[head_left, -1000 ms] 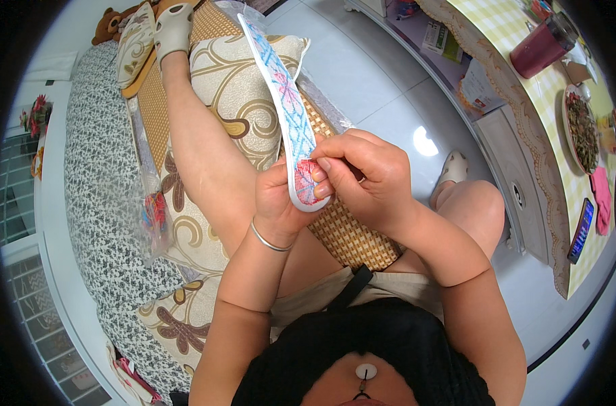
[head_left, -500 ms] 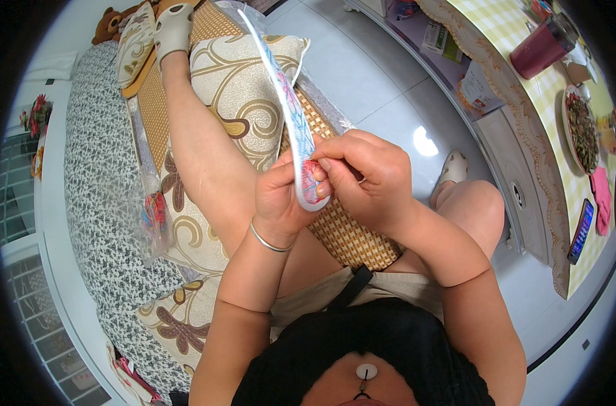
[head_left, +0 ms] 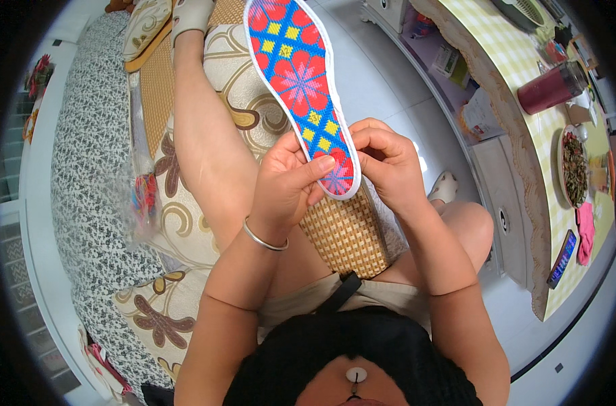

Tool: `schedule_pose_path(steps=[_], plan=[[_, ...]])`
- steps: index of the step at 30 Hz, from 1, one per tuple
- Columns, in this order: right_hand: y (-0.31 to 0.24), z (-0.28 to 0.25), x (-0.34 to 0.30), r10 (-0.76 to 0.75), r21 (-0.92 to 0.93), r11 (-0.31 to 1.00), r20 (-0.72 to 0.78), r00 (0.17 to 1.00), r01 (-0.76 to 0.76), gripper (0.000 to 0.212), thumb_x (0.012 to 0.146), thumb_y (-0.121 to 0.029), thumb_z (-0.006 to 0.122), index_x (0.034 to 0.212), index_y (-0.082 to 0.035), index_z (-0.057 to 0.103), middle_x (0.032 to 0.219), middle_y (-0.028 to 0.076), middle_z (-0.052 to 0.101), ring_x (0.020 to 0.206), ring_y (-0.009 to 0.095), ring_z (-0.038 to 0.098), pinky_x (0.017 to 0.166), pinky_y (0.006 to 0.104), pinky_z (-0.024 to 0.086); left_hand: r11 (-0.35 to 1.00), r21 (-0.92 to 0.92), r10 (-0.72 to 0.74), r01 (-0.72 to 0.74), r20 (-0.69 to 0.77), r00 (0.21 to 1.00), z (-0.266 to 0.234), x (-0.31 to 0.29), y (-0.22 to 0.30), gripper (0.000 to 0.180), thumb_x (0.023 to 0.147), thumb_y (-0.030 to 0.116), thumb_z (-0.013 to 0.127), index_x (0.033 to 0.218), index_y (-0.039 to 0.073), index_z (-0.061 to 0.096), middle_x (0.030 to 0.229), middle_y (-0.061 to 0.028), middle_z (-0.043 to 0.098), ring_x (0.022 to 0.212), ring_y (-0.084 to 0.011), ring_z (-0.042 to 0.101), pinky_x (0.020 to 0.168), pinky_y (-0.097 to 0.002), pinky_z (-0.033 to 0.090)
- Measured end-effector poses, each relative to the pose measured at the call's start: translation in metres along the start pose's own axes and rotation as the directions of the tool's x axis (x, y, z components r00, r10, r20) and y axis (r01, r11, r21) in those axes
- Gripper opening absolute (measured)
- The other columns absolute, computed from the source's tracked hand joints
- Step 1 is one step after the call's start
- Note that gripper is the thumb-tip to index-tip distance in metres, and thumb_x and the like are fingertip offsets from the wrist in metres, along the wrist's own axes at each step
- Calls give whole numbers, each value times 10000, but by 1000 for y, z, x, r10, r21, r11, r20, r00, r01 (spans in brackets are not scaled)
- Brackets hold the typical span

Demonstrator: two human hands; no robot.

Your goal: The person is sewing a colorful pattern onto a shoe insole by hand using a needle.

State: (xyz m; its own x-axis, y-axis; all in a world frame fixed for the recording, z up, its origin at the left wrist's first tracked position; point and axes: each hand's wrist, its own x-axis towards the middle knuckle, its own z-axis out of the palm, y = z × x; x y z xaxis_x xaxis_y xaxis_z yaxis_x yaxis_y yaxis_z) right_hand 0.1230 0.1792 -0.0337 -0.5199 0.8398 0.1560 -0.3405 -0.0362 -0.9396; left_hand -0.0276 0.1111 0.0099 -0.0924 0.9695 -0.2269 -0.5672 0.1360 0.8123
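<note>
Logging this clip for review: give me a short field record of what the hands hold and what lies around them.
held item: embroidered insole, blue with red flowers and yellow squares, patterned face up
left hand: grips the insole's near end, thumb on top
right hand: pinches the same end from the other side
wrist: silver bangle on the left
under hands: woven mat on the lap
at right: table with checked cloth, maroon cup

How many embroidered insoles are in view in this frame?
1. The blue insole with red flowers is held up over the lap, its near end pinched between the left hand and right hand. No other shows; one could be hidden.
</note>
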Motion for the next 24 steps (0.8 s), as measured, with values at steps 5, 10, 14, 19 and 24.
schedule_pose_path(steps=[5,10,14,19,24], plan=[[-1,2,5,-53,-91,995,-169,984,38,124,777,15,660,897,-13,673,951,52,603,811,115,563,674,239,446,993,101,72,-66,-59,996,-2,0,-1,314,822,-38,635,1119,-38,534,935,-90,659,568,-28,536,385,-154,365],[-16,8,3,-509,-580,693,27,860,428,229,685,13,723,896,-64,677,862,80,595,742,220,577,629,290,462,968,227,141,-107,-141,980,-3,-1,-3,287,824,-38,630,1098,-41,545,934,-83,659,540,-12,502,399,-148,359],[-11,7,2,-627,-704,491,124,769,513,197,673,-5,736,838,-65,648,808,59,596,664,231,552,547,323,442,959,273,103,-75,-89,991,1,-3,-4,271,828,-40,623,1089,-39,549,932,-78,658,548,-4,494,402,-149,349],[-7,7,2,-611,-682,543,81,788,491,197,693,13,716,863,-57,645,838,85,614,668,249,566,570,317,460,957,269,146,-109,-122,982,2,0,-9,278,833,-38,622,1100,-34,544,926,-76,658,554,-4,498,402,-152,347],[-18,14,-5,-391,-294,891,-114,913,345,99,825,-2,629,921,-4,604,885,127,651,668,194,593,588,277,487,946,299,165,-121,-126,978,1,0,-10,305,837,-57,605,1132,-54,526,923,-101,657,495,-13,472,379,-144,342]])
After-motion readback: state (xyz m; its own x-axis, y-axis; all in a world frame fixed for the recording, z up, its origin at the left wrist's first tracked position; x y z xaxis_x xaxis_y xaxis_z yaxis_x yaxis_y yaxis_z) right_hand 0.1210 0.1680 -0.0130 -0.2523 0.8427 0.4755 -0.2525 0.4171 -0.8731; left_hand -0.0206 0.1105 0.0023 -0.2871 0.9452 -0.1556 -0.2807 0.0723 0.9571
